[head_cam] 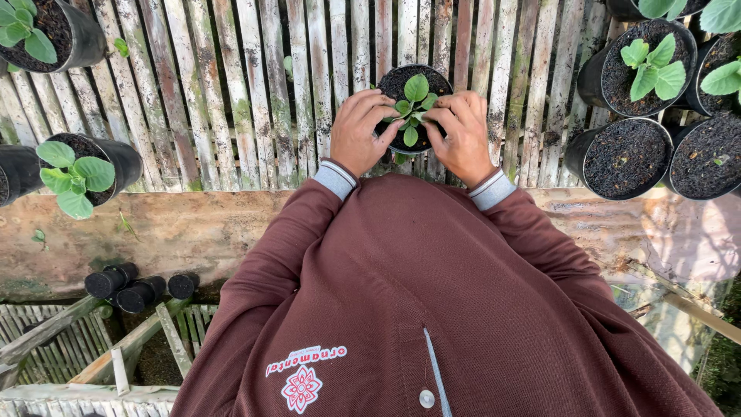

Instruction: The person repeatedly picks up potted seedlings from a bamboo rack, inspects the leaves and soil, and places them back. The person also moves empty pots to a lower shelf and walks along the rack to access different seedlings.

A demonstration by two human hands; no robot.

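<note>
A black grow bag (401, 77) full of dark soil stands on a bench of bamboo slats (255, 85), with a small green seedling (414, 104) in its middle. My left hand (359, 131) grips the bag's left side, fingers curled over the rim onto the soil. On the right side my right hand (461, 135) does the same, its fingertips touching the seedling's base. Both wrists come out of maroon sleeves with grey cuffs.
More black bags with seedlings stand at the left (85, 166), top left (46, 31) and right (648, 66); two soil-filled bags (625, 158) sit at right. A worn wooden board (154, 232) edges the bench. Small black tubes (139, 287) lie lower left.
</note>
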